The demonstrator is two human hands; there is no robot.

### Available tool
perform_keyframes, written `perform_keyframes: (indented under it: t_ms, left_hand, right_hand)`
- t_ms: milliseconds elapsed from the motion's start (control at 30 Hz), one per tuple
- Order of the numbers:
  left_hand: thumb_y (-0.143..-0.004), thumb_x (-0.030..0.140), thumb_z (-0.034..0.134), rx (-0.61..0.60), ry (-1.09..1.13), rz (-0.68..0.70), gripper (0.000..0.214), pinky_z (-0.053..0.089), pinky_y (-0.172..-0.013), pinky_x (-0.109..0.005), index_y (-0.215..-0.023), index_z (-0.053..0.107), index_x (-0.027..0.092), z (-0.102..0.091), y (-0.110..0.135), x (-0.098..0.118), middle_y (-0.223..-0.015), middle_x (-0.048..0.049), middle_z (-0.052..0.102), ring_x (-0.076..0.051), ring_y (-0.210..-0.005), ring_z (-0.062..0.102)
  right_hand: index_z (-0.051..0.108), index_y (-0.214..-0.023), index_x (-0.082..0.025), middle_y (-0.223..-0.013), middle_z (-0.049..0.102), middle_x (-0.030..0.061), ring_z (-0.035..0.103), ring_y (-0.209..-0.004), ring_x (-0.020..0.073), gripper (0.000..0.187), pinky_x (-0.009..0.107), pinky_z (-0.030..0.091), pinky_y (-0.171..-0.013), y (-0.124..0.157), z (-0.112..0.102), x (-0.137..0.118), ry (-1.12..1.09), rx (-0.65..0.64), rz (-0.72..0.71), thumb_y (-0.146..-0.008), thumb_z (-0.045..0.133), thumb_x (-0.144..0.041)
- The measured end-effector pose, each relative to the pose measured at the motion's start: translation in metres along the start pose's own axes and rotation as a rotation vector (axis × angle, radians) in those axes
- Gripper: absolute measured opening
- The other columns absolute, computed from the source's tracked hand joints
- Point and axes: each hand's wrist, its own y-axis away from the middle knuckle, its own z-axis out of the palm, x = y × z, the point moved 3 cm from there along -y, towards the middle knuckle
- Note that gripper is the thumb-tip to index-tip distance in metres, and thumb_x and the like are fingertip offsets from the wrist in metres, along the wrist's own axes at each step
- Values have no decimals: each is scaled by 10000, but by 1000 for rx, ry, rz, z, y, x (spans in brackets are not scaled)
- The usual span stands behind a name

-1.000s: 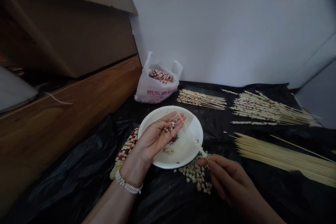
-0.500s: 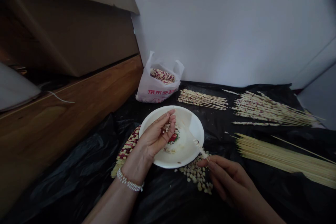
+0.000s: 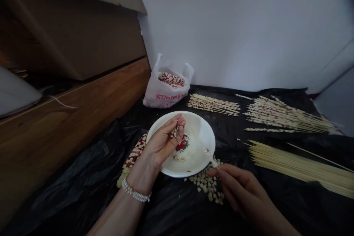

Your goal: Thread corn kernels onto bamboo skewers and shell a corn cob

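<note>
Your left hand [image 3: 162, 143] curls around kernels [image 3: 174, 132] over the bowl [image 3: 204, 136]; at its four o'clock, your right hand [image 3: 240, 185] pinches a skewer [image 3: 214, 162].

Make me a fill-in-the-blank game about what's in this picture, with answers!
1. The right hand holds a skewer, while the left hand is over a bowl coloured ____.
2. The bracelet is on the person's ____ wrist.
3. Printing on the plastic bag is coloured ____.
4. The crinkled sheet under the bowl is coloured ____.

Missing words: white; left; red; black.
</note>
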Motion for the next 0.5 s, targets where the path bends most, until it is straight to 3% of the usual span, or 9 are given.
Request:
perform_keyframes:
  t_ms: [300,500]
  left_hand:
    - [-848,7,554,46,-14,53,249,576,-643,-149,-1047,670,100,0,-1,2,-903,-73,720,-84,-700,680]
    - [-836,-22,547,55,-7,43,366,579,-708,-157,-1151,646,136,1,1,-1,-1053,-108,716,-124,-840,707]
  right_hand:
    - [703,-952,-202,-435,350,-90,265,-420,80,356,249,145,-445,0,3,-1,-3,-49,8,-911,536,-513]
    - [712,-951,-199,-408,324,-96,243,-405,82,373,256,136,-438,-2,3,1,26,-42,3,-909,529,-522]
